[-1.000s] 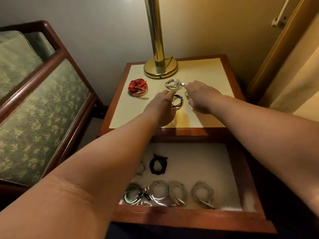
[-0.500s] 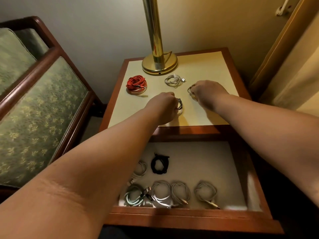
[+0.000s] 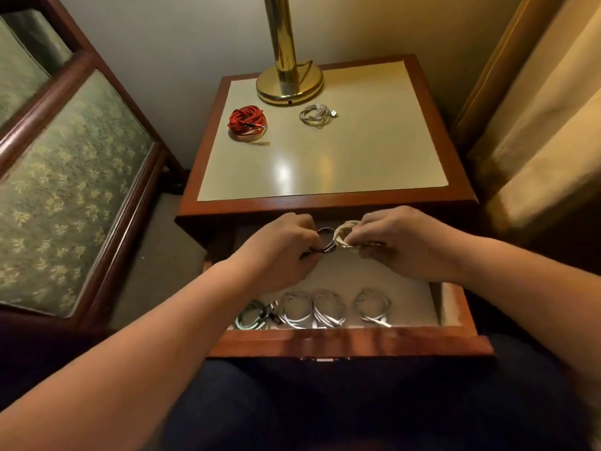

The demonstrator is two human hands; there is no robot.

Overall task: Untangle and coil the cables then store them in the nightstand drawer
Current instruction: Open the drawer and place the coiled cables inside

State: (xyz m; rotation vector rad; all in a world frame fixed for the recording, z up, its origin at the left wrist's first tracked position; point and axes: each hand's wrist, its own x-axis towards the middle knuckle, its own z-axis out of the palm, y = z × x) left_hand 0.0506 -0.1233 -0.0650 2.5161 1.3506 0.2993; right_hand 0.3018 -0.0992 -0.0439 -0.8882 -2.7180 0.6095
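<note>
My left hand (image 3: 279,252) grips a coiled black cable (image 3: 325,244) over the open nightstand drawer (image 3: 351,345). Beside it my right hand (image 3: 400,242) pinches a coiled white cable (image 3: 343,237); the two coils nearly touch. Along the drawer's front lie several coiled cables: a pale green one (image 3: 250,317) at the left and white ones (image 3: 328,310) beside it. On the nightstand top (image 3: 325,164) a red coiled cable (image 3: 247,120) and a grey-white coiled cable (image 3: 317,114) rest near the lamp. My hands hide the drawer's back part.
A brass lamp base (image 3: 289,83) stands at the back of the nightstand. An upholstered bench with a wooden frame (image 3: 78,177) sits to the left. Curtains (image 3: 536,125) hang at the right. The drawer projects toward my lap.
Both hands lifted a coil each off the nightstand top and drew back toward me; they now hold the coils over the drawer. The view tilted down.
</note>
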